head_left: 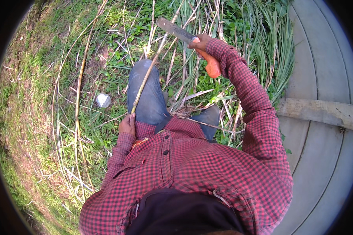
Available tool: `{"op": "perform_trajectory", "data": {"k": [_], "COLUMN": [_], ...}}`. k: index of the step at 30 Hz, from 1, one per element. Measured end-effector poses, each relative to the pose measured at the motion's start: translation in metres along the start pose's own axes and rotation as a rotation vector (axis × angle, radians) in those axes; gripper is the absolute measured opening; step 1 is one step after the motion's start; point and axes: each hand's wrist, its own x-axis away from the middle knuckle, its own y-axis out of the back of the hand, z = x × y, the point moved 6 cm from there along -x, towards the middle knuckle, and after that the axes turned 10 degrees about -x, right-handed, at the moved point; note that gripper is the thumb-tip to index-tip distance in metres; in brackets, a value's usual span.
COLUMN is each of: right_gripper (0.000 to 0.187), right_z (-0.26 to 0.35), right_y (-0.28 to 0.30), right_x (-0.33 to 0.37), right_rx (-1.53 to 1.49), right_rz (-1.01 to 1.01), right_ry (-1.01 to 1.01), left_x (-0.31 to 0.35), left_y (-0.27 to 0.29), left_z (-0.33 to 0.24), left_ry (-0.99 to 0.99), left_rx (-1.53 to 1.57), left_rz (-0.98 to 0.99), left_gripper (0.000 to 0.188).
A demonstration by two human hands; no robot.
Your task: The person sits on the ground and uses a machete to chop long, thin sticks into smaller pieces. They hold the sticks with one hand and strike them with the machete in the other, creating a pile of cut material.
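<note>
My left hand (127, 125) is closed around the lower end of a long, thin, pale stalk (146, 77). That stalk slants up and to the right, passing over my grey trouser knee (144, 91). In my right hand (200, 42) is a machete (176, 31) with a dull, straight blade and an orange handle (212, 67). My fingers wrap the handle close to the blade. The blade points up and left, its tip near the stalk's upper part; whether they touch I cannot tell.
Long cut stalks (80, 82) lie on the grass to the left, beside a crumpled whitish object (103, 100). Leafy green blades and dry stems (262, 47) are heaped at the upper right. A grey panelled wall (321, 51) with a crosswise beam (317, 112) stands at the right.
</note>
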Motion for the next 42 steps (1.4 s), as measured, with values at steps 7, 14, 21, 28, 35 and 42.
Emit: {"op": "perform_trajectory", "data": {"k": [7,14,21,28,35,42], "right_gripper": [0.046,0.042,0.046,0.045,0.045,0.057], "right_z": [0.011,-0.003,0.005,0.025,0.036,0.026], "right_y": [-0.048,0.025,0.043,0.011,-0.047,-0.122], "right_x": [0.063,0.017,-0.052,-0.11,-0.098,-0.057], "right_rx": [0.0,-0.436,-0.64,-0.802,-0.815,-0.484], "right_rz": [0.38,-0.153,-0.324,-0.328,0.009,0.121], "right_ry": [-0.07,0.35,0.407,0.488,0.491,0.545], "left_x": [-0.001,-0.002,0.01,0.035,0.034,0.034], "left_y": [0.005,0.049,0.083,0.128,0.126,0.115], "left_z": [0.003,0.009,0.007,-0.019,-0.013,-0.005], "left_ry": [0.002,0.138,0.348,0.431,0.512,0.575], "left_rx": [0.055,-0.026,0.593,0.782,0.848,0.913], "left_rz": [-0.05,-0.097,0.428,0.698,0.77,0.795], "left_gripper": [0.039,0.05,0.052,0.048,0.05,0.051]}}
